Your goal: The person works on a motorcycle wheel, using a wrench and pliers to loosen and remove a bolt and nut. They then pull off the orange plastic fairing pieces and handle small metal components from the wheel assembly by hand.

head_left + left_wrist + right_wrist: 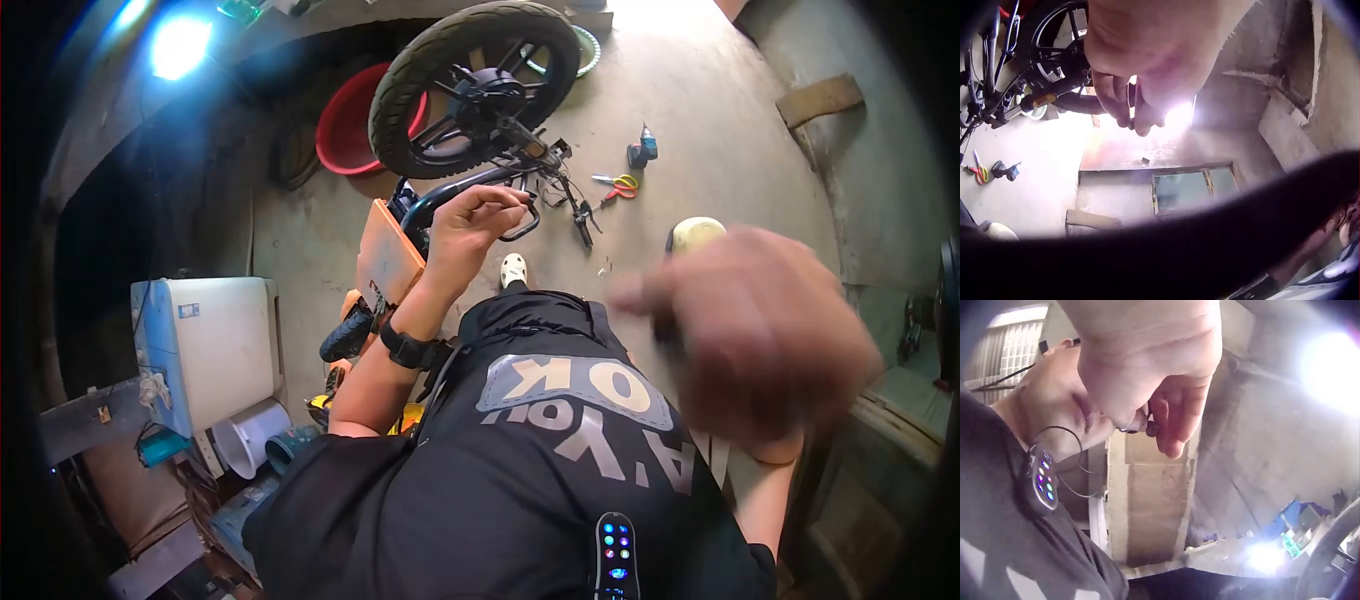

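Observation:
In the head view, my left hand [478, 225] is raised in front of the bike frame, with its fingers bent and thumb meeting the fingertips. A small dark piece [1132, 124] shows between those fingertips in the left wrist view. My right hand [775, 335] is blurred and close to the head camera. The right wrist view shows it up near the face, thumb and fingers pinching a small dark round piece [1152, 429]. Beyond the left hand is a bike with a black spoked wheel [395, 130], its handlebar [583, 220] close to the floor.
A drill [643, 150], scissors [624, 186] and a cream rounded object [698, 234] are on the floor. Behind the wheel sits a red basin [340, 125]. An orange panel [385, 260] is by the left forearm; a white-and-blue box [215, 345] stands farther left.

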### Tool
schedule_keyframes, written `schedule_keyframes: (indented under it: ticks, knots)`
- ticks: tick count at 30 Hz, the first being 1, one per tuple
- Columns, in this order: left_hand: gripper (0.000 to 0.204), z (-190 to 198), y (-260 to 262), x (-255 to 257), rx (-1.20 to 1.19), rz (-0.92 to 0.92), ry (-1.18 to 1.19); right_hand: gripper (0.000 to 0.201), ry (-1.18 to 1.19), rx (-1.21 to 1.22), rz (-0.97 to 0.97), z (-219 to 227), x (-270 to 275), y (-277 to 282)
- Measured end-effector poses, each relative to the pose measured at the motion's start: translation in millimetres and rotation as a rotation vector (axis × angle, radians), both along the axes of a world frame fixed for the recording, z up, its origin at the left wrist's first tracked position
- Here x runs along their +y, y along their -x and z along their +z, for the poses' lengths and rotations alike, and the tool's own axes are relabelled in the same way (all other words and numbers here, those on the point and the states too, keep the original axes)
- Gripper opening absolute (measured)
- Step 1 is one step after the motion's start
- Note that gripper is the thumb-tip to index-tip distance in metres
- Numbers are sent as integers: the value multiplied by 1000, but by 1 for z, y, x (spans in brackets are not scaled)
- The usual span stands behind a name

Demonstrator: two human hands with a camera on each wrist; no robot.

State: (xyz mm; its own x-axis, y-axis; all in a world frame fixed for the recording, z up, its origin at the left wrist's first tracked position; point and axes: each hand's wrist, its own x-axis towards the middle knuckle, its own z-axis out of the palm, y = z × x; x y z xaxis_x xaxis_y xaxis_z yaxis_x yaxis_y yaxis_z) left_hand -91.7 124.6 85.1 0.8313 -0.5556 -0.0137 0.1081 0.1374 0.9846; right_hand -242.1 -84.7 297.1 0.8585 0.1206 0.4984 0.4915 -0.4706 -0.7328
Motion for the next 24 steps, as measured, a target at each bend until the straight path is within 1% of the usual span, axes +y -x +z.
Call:
schedule_keyframes:
  ticks: [1,2,3,5,6,7,8,9,11,14,15,16,18,19,20,22,23,24]
  knots:
    - [17,0,-8,2,52,-4,11,18,-154,-39,-85,-40,5,-12]
    - [19,-2,-16,4,106,-8,22,25,-388,160,-140,-58,6,-27]
    - [24,-6,-26,7,171,1,27,21,-571,354,-182,-84,3,-38]
    - [26,-9,-44,14,190,11,38,24,-896,509,-202,-142,-4,-52]
    - [28,-10,-56,18,199,12,39,24,-886,514,-202,-160,-4,-57]
    - [28,-26,-70,23,138,2,34,24,-1036,592,-255,-175,-3,-59]
    - [28,-27,-80,25,149,0,38,25,-1191,673,-316,-185,1,-62]
    - [27,-25,-88,26,186,-13,45,25,-1188,682,-332,-193,7,-69]
    - [26,-21,-99,25,274,-45,93,25,-1352,792,-382,-198,19,-85]
    - [24,-13,-110,20,366,-92,174,21,-1082,945,-372,-202,38,-117]
    - [29,-5,-113,21,417,-126,131,22,-973,977,-416,-199,47,-128]
    - [29,-3,-117,21,436,-123,134,22,-968,996,-425,-192,54,-138]
    - [36,-1,-121,18,404,-175,190,29,-912,922,-294,-181,63,-153]
    - [40,6,-122,19,463,-172,186,33,-894,914,-260,-179,63,-156]
    - [40,4,-124,19,477,-166,189,33,-891,929,-263,-174,63,-160]
    - [39,0,-125,19,509,-238,315,34,-814,910,-212,-166,62,-167]
    - [39,-1,-125,19,517,-227,317,33,-822,894,-180,-165,59,-168]
    - [38,-1,-125,19,488,-254,324,33,-817,904,-172,-164,57,-171]
